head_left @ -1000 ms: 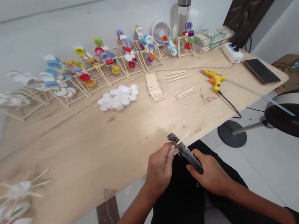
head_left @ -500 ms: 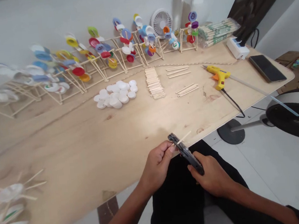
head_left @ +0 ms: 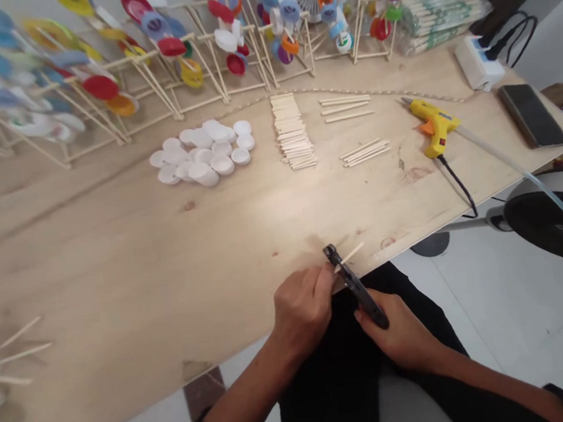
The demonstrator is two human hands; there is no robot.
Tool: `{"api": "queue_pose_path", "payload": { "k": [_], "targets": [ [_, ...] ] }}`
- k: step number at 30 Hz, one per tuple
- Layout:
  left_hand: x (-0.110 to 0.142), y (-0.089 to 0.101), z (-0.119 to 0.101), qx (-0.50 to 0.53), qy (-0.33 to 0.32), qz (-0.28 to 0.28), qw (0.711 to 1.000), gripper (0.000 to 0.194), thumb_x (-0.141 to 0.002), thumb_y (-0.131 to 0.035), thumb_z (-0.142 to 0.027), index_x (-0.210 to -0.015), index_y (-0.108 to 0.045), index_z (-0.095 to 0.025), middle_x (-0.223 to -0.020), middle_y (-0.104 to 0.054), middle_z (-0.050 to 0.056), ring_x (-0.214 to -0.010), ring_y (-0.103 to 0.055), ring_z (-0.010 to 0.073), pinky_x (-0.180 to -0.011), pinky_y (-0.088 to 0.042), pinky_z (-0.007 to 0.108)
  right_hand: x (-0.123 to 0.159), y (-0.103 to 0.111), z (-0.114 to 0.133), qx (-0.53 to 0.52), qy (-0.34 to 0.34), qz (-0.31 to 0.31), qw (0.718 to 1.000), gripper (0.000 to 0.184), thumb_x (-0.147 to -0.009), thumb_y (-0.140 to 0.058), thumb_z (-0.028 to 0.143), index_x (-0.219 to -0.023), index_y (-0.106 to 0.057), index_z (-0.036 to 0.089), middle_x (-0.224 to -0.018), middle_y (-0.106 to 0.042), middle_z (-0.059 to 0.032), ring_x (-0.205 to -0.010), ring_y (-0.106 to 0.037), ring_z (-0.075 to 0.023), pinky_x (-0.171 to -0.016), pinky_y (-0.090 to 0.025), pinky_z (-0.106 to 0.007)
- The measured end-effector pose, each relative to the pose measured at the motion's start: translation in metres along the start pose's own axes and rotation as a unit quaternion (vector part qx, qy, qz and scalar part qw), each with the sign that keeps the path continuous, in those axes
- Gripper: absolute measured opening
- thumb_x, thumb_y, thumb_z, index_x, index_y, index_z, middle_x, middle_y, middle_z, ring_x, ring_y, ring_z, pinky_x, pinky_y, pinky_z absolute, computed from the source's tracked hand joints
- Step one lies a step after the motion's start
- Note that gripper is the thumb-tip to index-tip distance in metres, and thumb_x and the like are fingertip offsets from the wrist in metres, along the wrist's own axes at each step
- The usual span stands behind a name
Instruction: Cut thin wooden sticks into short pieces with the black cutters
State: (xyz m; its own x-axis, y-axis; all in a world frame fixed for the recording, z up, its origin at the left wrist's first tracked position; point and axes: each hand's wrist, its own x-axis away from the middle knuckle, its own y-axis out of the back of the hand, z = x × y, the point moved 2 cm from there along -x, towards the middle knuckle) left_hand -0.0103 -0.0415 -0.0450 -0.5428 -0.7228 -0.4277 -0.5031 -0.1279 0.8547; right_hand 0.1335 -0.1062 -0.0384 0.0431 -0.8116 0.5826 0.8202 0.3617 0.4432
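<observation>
Stick point(head_left: 350, 255) points up-right from cutter point(head_left: 357, 288) in right hand point(head_left: 399, 333)

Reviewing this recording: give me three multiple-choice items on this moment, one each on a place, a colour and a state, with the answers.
1. Where is the glue gun? A) on the phone B) right of the stick stack C) in the lap
2. What colour are the piled caps? A) red B) blue C) white
3. What is the left hand doing? A) holding a stick at the black cutter B) gripping the glue gun C) lying flat

Answers: 1 B, it lies beyond the stack's right side. 2 C, every cap in the pile shows white. 3 A, its fingers pinch the stick at the cutter's head.
</observation>
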Motion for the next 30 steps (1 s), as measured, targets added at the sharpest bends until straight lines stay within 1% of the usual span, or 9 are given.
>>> {"api": "queue_pose_path", "payload": {
  "k": [7,10,12,14,17,19,24,26,30],
  "targets": [
    [0.003,-0.001,0.002,0.016,0.01,-0.016,1.0,0.013,-0.082,-0.047,-0.011,-0.093,-0.055,-0.01,-0.055,-0.052,0.0,-0.051,-0.048,0.0127,-0.05,-0.033,0.026,-0.008,-0.008,-0.004,0.021,0.025,-0.024,0.999,0.016,-0.08,-0.045,0.021,-0.064,-0.039,0.02,-0.053,-0.042,0.0048,-0.046,-0.038,-0.0092,-0.046,-0.027,-0.022],
    [0.001,0.002,0.0,0.017,0.019,-0.03,0.999,0.011,-0.083,-0.046,-0.013,-0.085,-0.056,-0.012,-0.054,-0.052,0.0,-0.05,-0.048,0.0129,-0.05,-0.034,0.025,-0.006,-0.006,-0.002,0.024,0.03,-0.028,0.999,0.013,-0.079,-0.047,0.021,-0.067,-0.042,0.02,-0.054,-0.045,0.0042,-0.048,-0.041,-0.0099,-0.048,-0.029,-0.021],
    [-0.002,0.006,-0.002,0.05,0.04,-0.025,0.998,0.015,-0.085,-0.043,-0.015,-0.08,-0.056,-0.013,-0.055,-0.053,0.001,-0.05,-0.049,0.0122,-0.05,-0.035,0.023,-0.003,-0.002,0.001,0.02,0.023,-0.018,0.999,0.011,-0.079,-0.049,0.021,-0.069,-0.044,0.019,-0.057,-0.049,0.0035,-0.05,-0.045,-0.0104,-0.048,-0.031,-0.021],
    [-0.004,0.01,-0.004,0.11,0.07,-0.001,0.992,0.019,-0.087,-0.039,-0.018,-0.082,-0.056,-0.014,-0.059,-0.056,0.001,-0.052,-0.051,0.0114,-0.051,-0.038,0.022,0.001,0.002,0.004,0.021,0.02,-0.011,1.0,0.01,-0.079,-0.05,0.022,-0.07,-0.044,0.019,-0.06,-0.052,0.0031,-0.052,-0.047,-0.0108,-0.05,-0.032,-0.021],
    [-0.005,0.016,-0.008,0.193,0.112,0.039,0.974,0.022,-0.089,-0.035,-0.02,-0.089,-0.056,-0.015,-0.063,-0.058,0.001,-0.053,-0.053,0.0103,-0.052,-0.04,0.02,0.008,0.006,0.008,0.031,0.023,-0.015,0.999,0.01,-0.078,-0.05,0.021,-0.07,-0.045,0.019,-0.06,-0.052,0.0033,-0.055,-0.049,-0.0114,-0.051,-0.033,-0.021],
    [-0.004,0.019,-0.01,0.222,0.136,0.057,0.964,0.022,-0.089,-0.035,-0.022,-0.088,-0.056,-0.015,-0.061,-0.057,0.0,-0.052,-0.052,0.0102,-0.051,-0.039,0.02,0.012,0.007,0.009,0.037,0.025,-0.016,0.999,0.009,-0.078,-0.051,0.021,-0.071,-0.045,0.019,-0.059,-0.052,0.0036,-0.054,-0.049,-0.0116,-0.051,-0.033,-0.021],
    [-0.001,0.025,-0.015,0.282,0.19,0.074,0.937,0.022,-0.088,-0.037,-0.025,-0.084,-0.056,-0.015,-0.057,-0.052,-0.002,-0.05,-0.049,0.0095,-0.05,-0.036,0.019,0.017,0.007,0.008,0.065,0.037,-0.029,0.997,0.009,-0.079,-0.05,0.023,-0.074,-0.044,0.02,-0.059,-0.053,0.0034,-0.052,-0.049,-0.0116,-0.049,-0.03,-0.021],
    [-0.001,0.026,-0.017,0.329,0.213,0.085,0.916,0.023,-0.088,-0.037,-0.026,-0.083,-0.057,-0.015,-0.058,-0.05,-0.003,-0.05,-0.047,0.0088,-0.05,-0.036,0.019,0.018,0.008,0.006,0.091,0.048,-0.045,0.994,0.01,-0.078,-0.05,0.024,-0.073,-0.042,0.02,-0.058,-0.052,0.0034,-0.052,-0.049,-0.0119,-0.05,-0.029,-0.021],
    [-0.001,0.028,-0.017,0.423,0.261,0.111,0.861,0.025,-0.087,-0.039,-0.031,-0.079,-0.057,-0.015,-0.055,-0.045,-0.004,-0.048,-0.04,0.0079,-0.048,-0.034,0.019,0.019,0.011,0.006,0.119,0.068,-0.06,0.989,0.009,-0.078,-0.05,0.024,-0.074,-0.042,0.02,-0.06,-0.054,0.0027,-0.054,-0.051,-0.0127,-0.051,-0.029,-0.022]
  ]
}}
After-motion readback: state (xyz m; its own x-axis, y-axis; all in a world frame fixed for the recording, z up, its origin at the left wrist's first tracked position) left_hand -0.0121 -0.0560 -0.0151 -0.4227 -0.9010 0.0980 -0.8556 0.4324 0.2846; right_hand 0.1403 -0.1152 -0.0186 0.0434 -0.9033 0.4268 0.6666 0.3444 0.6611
